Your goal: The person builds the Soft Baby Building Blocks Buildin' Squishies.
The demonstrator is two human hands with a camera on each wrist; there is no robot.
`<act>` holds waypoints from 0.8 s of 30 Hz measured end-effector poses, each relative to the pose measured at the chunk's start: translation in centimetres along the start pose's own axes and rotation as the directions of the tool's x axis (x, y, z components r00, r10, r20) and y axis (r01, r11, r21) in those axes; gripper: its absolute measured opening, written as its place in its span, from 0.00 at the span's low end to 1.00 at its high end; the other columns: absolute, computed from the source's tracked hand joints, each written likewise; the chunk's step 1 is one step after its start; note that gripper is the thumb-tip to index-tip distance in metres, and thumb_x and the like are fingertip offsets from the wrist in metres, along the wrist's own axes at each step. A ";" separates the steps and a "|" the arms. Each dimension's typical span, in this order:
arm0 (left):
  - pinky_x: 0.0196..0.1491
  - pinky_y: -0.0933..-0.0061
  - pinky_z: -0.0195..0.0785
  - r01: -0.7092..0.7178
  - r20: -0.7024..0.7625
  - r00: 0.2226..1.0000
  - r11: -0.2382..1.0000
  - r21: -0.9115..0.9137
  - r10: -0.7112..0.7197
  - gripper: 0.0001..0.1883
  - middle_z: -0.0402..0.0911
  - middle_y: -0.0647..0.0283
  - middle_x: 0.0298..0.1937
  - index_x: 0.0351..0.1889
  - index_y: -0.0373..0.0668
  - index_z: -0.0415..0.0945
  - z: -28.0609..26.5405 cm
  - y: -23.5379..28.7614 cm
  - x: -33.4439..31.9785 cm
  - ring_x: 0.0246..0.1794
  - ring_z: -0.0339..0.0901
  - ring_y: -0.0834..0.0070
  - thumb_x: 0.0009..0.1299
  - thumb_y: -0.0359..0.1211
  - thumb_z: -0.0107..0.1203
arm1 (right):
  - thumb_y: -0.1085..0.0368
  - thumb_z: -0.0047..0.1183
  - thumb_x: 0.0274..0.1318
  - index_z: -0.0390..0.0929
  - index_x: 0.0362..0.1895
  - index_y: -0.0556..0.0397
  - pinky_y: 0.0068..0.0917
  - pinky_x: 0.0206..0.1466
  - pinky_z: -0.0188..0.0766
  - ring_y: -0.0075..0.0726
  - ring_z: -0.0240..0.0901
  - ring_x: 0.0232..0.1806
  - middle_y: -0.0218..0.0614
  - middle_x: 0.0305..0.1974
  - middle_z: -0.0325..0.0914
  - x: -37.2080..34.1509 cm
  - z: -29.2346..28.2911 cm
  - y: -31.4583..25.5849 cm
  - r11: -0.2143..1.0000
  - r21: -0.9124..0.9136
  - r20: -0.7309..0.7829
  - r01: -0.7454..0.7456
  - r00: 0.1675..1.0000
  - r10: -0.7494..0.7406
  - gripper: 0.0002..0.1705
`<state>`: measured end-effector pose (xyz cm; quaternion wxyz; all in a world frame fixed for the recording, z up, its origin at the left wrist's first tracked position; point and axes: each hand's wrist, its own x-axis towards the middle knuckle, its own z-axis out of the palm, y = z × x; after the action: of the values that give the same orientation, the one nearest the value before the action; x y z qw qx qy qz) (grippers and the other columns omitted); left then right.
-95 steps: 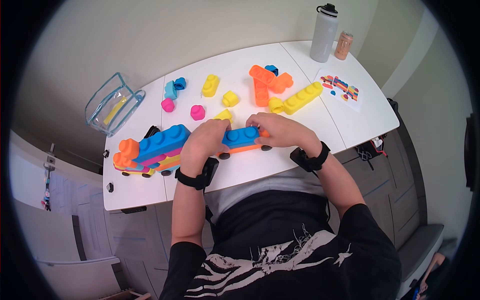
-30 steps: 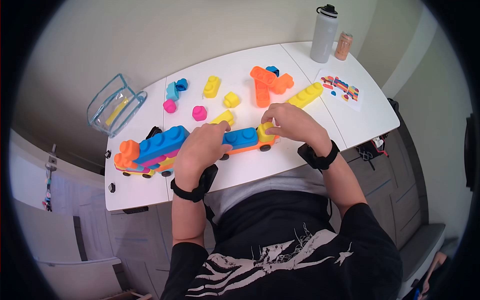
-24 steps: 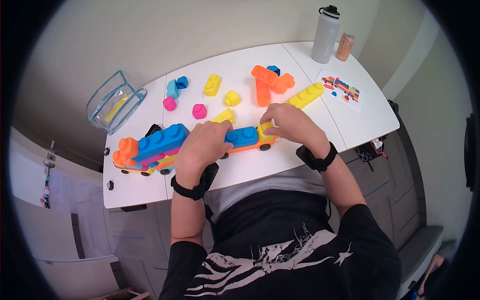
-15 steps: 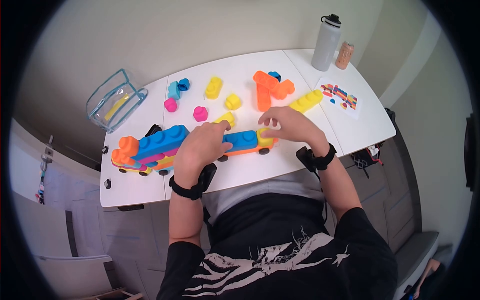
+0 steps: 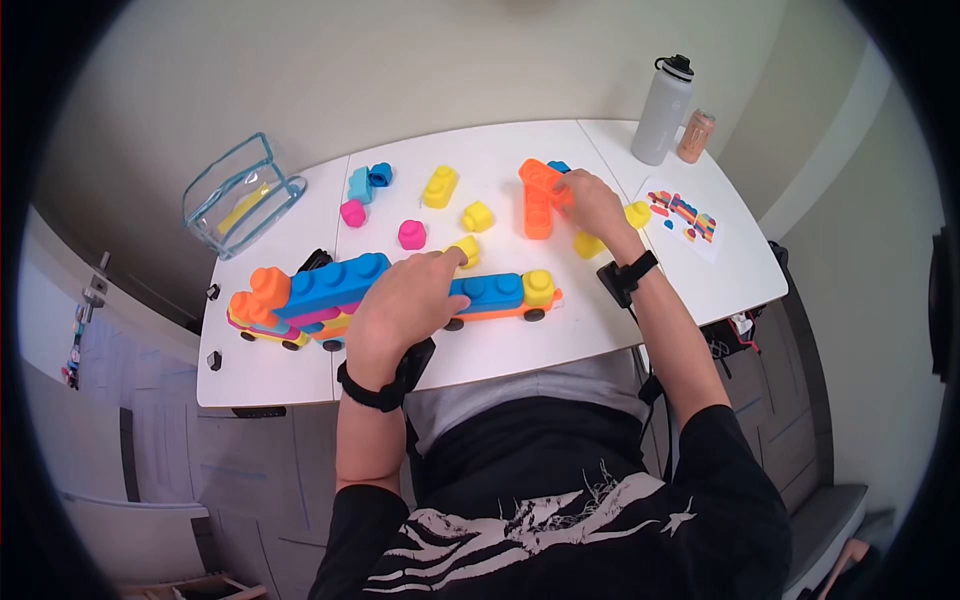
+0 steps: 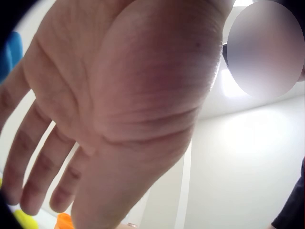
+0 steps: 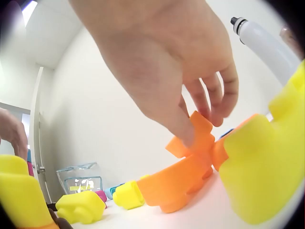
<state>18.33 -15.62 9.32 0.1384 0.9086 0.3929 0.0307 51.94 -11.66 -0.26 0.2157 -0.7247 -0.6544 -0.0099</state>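
My right hand (image 5: 597,210) reaches to the group of orange blocks behind the wagon. In the right wrist view its thumb and fingers pinch a knobbed orange building block (image 7: 198,140), beside other orange blocks. My left hand (image 5: 405,305) lies over the left end of a wheeled orange wagon (image 5: 500,312), fingertips right at its long blue block (image 5: 493,291). The left wrist view shows its palm and loosely extended fingers. A small yellow block (image 5: 538,287) sits on the wagon's right end. Left of that hand stands a stacked toy vehicle topped with a big blue block (image 5: 340,283).
Loose yellow (image 5: 440,187), pink (image 5: 411,235) and light blue (image 5: 360,185) blocks lie behind the wagon. A clear bag (image 5: 245,205) stands at the back left. A picture sheet (image 5: 685,225), a grey bottle (image 5: 662,112) and a can (image 5: 696,137) are at the right.
A yellow block has come onto the wagon's right end. My right hand has let go of it and moved back and right to an orange block. My left hand has stayed nearly still.
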 end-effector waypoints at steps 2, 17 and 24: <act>0.59 0.57 0.76 -0.012 -0.011 1.000 1.000 -0.001 0.012 0.24 0.88 0.48 0.52 0.62 0.38 0.77 0.3 -0.3 0.0 0.57 0.84 0.51 0.69 0.34 0.69 | 0.64 0.65 0.59 0.83 0.58 0.45 0.44 0.56 0.81 0.47 0.83 0.54 0.39 0.57 0.83 0.0 -0.1 -0.1 0.998 -0.012 0.007 -0.057 0.998 0.057 0.21; 0.57 0.59 0.75 -0.394 -0.471 0.794 0.915 0.086 0.385 0.28 0.79 0.58 0.56 0.56 0.42 0.75 0.1 1.8 1.9 0.59 0.78 0.56 0.56 0.24 0.73 | 0.45 0.48 0.80 0.76 0.51 0.46 0.23 0.43 0.72 0.20 0.75 0.39 0.23 0.38 0.74 -7.3 -4.1 -5.5 0.224 0.909 0.414 -0.352 0.828 -0.378 0.18; 0.57 0.59 0.76 -0.124 -0.210 0.967 0.988 0.093 0.142 0.25 0.81 0.57 0.53 0.53 0.40 0.79 1.2 0.1 1.0 0.58 0.79 0.57 0.57 0.27 0.74 | 0.48 0.54 0.76 0.77 0.52 0.48 0.26 0.44 0.74 0.24 0.78 0.41 0.31 0.44 0.82 -7.7 -4.0 -6.3 0.548 0.812 0.392 -0.200 0.882 -0.260 0.18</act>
<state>19.28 -15.22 8.13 0.0565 0.9290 0.3447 0.1227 45.89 -19.91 2.92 0.3682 -0.5011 -0.6234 0.4741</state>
